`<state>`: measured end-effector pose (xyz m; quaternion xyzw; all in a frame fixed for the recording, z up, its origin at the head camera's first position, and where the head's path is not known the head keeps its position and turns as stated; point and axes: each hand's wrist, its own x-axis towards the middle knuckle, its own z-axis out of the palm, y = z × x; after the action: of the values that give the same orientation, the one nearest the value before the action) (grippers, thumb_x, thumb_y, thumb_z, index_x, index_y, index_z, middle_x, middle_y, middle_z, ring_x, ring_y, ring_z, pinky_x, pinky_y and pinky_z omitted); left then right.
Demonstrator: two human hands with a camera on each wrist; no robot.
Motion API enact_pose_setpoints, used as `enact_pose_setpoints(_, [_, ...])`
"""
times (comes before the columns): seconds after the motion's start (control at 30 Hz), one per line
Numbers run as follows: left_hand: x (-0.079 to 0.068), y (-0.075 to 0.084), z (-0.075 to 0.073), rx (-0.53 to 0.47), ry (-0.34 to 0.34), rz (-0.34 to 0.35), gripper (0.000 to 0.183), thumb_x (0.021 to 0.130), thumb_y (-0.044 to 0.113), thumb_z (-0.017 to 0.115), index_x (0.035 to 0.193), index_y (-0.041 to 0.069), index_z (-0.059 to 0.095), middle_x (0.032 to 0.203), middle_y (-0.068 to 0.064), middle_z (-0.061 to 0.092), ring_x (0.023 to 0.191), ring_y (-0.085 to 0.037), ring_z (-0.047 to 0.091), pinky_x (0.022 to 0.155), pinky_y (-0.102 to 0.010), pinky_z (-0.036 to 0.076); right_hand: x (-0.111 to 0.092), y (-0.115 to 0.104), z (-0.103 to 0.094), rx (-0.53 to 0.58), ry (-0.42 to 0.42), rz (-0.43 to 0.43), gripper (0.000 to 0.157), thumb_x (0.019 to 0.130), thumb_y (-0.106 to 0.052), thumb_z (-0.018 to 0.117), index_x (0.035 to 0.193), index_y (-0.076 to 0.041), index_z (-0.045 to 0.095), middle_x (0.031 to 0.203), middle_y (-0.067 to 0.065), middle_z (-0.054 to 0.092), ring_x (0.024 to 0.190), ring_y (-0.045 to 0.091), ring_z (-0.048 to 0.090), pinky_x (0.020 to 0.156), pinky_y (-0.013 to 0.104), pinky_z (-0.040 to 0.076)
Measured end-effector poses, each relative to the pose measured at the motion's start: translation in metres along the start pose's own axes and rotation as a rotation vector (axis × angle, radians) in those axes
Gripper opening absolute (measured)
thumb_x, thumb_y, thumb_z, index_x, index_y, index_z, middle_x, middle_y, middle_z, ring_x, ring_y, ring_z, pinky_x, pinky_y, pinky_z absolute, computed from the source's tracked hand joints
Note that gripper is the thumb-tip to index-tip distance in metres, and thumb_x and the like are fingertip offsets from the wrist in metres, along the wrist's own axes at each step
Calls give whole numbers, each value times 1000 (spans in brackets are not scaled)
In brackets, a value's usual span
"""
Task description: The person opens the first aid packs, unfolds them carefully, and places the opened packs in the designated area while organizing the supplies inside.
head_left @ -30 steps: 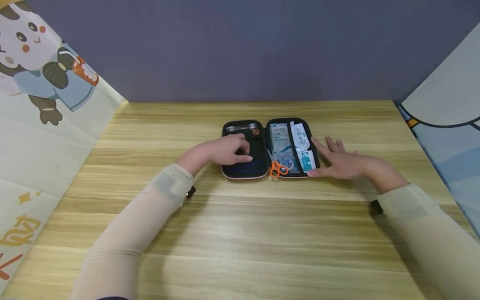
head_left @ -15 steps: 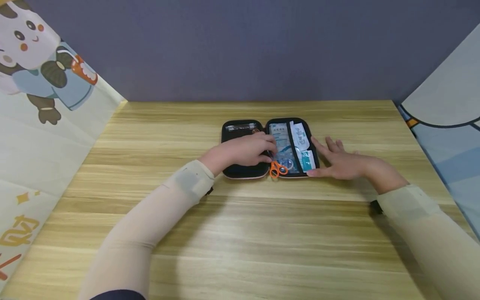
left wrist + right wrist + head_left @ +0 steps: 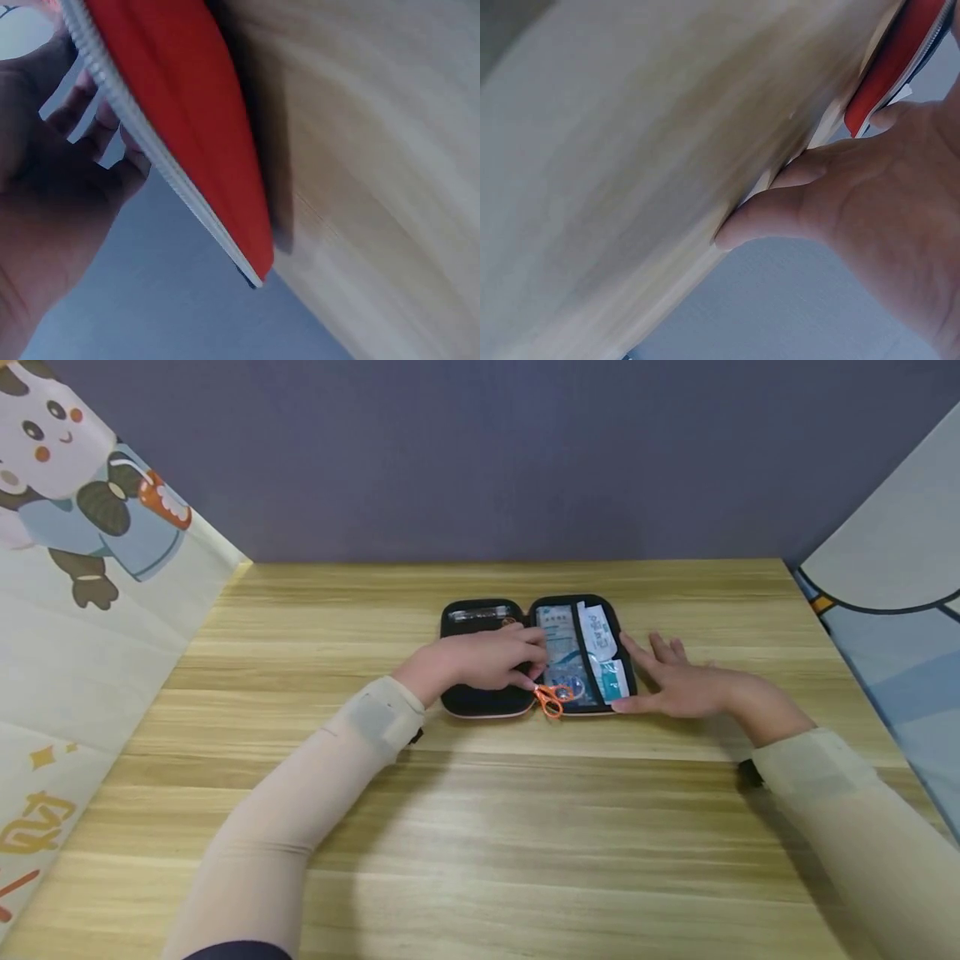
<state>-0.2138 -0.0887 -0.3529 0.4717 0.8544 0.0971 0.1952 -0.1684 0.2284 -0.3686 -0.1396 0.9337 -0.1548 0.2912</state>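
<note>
An unzipped case [image 3: 487,703] lies spread flat on the table, black inside and red outside in the left wrist view. Orange-handled scissors [image 3: 553,700] lie over its fold, and my left hand [image 3: 491,658] pinches them near the blades, which the fingers hide. Under a black strap in the right half are a clear packet [image 3: 558,635], a white packet [image 3: 600,631] and a teal-and-white packet [image 3: 613,678]. With fingers spread, my right hand [image 3: 678,687] rests at the case's right edge, its thumb by the lower corner and other fingertips on the table.
A clear-wrapped item [image 3: 480,613] sits along the top of the case's left half. The wooden table [image 3: 480,827] runs back to a dark blue-grey panel [image 3: 510,460]. Printed cartoon panels stand at the left and right sides.
My left hand has moved right from the case's left half to the scissors and pinched them. The scissors have turned slightly. My right hand has stayed in place.
</note>
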Motion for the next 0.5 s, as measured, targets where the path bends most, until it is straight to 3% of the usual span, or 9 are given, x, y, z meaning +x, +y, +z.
enact_pose_setpoints(0.07, [-2,-1,0,-4,-6,-16,16,108,32,62,99,18,58,121,1,48,113,-17,46,126,-42,33,0,0,0,0,0,1,116,96,-76,59,169,-32,-20,171,34,-25,154,66,-20,101,98,-5])
enact_pose_setpoints(0.23, [-3,2,4,38,0,-12,10,109,28,59,107,18,59,124,0,48,116,-18,47,108,-38,44,-1,0,0,-2,-5,8,117,95,-76,59,169,-31,-20,170,34,-25,153,67,-20,102,98,-6])
enact_pose_setpoints(0.4, [-5,8,7,108,5,-15,10,111,26,57,107,17,57,122,-1,48,112,-17,47,99,-35,45,0,0,0,0,-9,8,116,95,-76,58,168,-31,-20,170,34,-26,153,67,-21,102,98,-6])
enact_pose_setpoints(0.5, [-7,5,7,24,18,-33,13,112,24,55,103,15,55,114,-3,49,102,-18,48,90,-34,44,0,-1,0,-3,-13,7,116,95,-77,58,168,-32,-21,170,34,-26,153,67,-21,102,98,-6])
